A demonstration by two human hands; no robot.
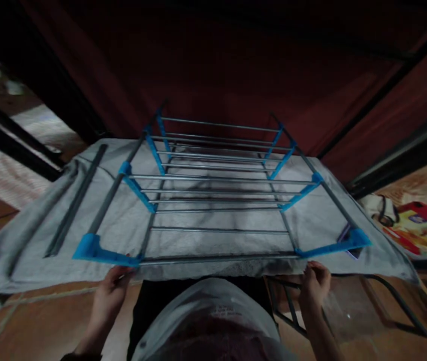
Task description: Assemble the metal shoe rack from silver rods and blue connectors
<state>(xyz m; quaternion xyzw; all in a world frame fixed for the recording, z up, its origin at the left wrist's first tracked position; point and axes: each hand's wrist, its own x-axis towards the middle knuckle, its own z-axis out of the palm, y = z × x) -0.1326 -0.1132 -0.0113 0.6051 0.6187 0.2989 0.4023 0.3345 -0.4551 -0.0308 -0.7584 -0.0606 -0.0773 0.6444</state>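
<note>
A shoe rack [213,179] of grey metal tubes with blue plastic brackets lies on a grey cloth, its tiers stretching away from me. At the near left corner, the fingers of my left hand [115,283] are closed on the end of the blue bracket [104,254]. My right hand [315,281] is at the cloth's front edge, just below the inner end of the near right bracket [333,246]. Its fingers are curled together, and whether they grip the rack cannot be made out. Loose grey tubes [78,200] lie side by side left of the rack.
The grey cloth [236,245] covers the work surface and hangs over its edges. A dark flat object with a purple edge [353,253] lies partly under the right bracket. A red and yellow package [420,228] is at the right. Dark metal frame legs [397,301] stand below, right.
</note>
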